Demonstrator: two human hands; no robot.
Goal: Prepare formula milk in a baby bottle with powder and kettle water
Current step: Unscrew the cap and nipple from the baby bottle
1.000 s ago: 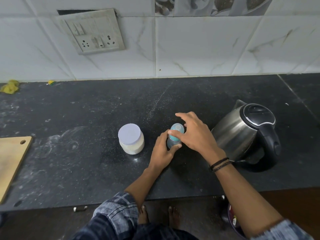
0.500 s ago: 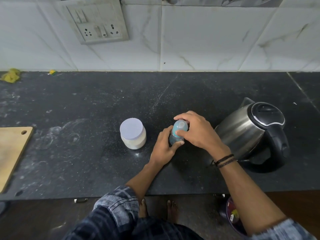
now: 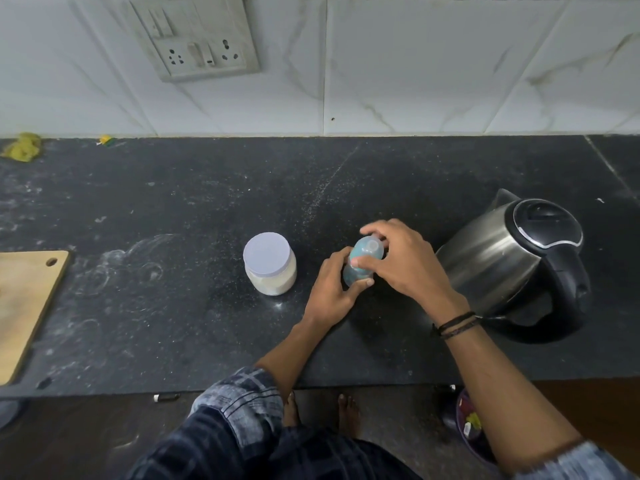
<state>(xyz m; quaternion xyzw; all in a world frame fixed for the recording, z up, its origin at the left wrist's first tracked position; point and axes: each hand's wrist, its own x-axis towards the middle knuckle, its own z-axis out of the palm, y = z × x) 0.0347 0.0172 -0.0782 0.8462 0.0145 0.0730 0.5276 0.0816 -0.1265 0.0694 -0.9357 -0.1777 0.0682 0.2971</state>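
A small blue baby bottle (image 3: 360, 259) stands on the black counter (image 3: 173, 306) near its middle. My left hand (image 3: 332, 289) grips the bottle's lower body from the left. My right hand (image 3: 398, 261) curls over the top, fingers and thumb round the clear cap. A round jar of white powder (image 3: 270, 263) with a pale lid stands just left of the bottle. A steel electric kettle (image 3: 512, 261) with a black lid and handle sits to the right, close to my right wrist.
A wooden cutting board (image 3: 24, 306) lies at the left edge of the counter. A switch and socket panel (image 3: 197, 39) is on the tiled wall behind. A yellow scrap (image 3: 22, 150) lies at the back left. The counter's front edge runs near my body.
The camera has moved closer and tilted down. My right hand's fingers have shifted round the bottle's cap. The left hand keeps its hold on the bottle's body.
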